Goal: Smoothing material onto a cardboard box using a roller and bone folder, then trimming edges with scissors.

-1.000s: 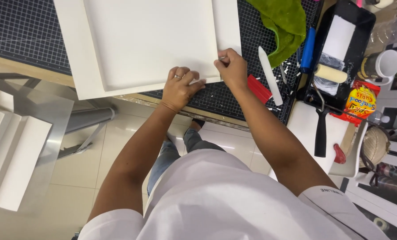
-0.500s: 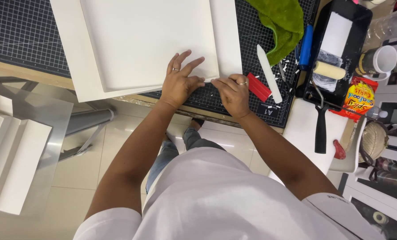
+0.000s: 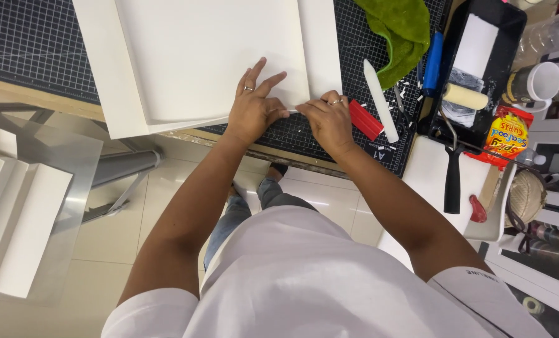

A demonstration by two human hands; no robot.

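Both hands on near edge of white board point(image 3: 210, 56), upper centre of frame, overhanging the black cutting mat point(image 3: 29, 44). Left hand point(image 3: 254, 109) flat, fingers spread, pressing down; right hand point(image 3: 329, 122) curled, pinching the edge. Risk: uneven pressure may crease or shift the board; overhanging corner could tip. Count: one board, one mat, one red block point(image 3: 365, 119), one white stick point(image 3: 380, 100), one green cloth point(image 3: 400, 31), one roller point(image 3: 464, 96).
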